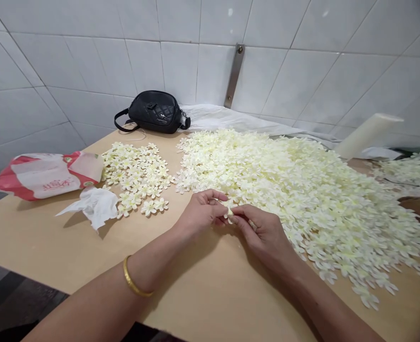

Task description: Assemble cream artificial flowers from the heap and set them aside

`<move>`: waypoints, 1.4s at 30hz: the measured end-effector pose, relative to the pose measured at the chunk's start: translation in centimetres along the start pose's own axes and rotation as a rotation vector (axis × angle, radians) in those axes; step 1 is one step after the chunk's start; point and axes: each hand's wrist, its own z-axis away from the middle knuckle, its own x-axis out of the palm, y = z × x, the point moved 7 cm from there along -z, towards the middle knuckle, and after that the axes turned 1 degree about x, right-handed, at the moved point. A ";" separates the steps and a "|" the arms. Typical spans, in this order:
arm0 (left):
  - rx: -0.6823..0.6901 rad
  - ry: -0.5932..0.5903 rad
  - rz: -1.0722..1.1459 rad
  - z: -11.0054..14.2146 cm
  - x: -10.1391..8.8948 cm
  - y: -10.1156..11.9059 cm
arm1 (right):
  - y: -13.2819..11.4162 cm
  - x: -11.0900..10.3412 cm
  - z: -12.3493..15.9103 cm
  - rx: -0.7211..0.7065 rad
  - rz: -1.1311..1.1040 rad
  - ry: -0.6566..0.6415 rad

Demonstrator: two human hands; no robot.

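Note:
My left hand [201,211] and my right hand [263,235] meet above the wooden tabletop [39,232], their fingertips pinching a small cream fabric flower [227,211] between them. The flower is mostly hidden by my fingers. Just beyond and to the right of my hands spreads a large heap of similar five-petalled flowers [284,190]. A smaller, looser patch of flowers [135,175] lies to the left. A gold bangle [135,278] circles my left wrist.
A red-and-white tissue packet [49,175] and a crumpled white tissue [92,206] lie at the left. A black quilted bag [155,111] sits at the back against the tiled wall [71,57]. A white cloth [224,118], a pale cylinder [368,135] and another flower pile [409,173] lie beyond.

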 end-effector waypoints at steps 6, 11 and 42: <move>-0.041 -0.082 0.148 -0.2 0.2 -0.6 | 0.2 -0.4 0.2 0.005 0.037 0.039; -0.049 -0.078 0.124 -0.2 0.1 -0.9 | 0.4 -0.2 0.1 0.009 0.092 0.028; 0.014 -0.009 0.093 -0.2 -0.3 0.0 | 4.9 -2.0 0.0 0.469 -0.754 0.209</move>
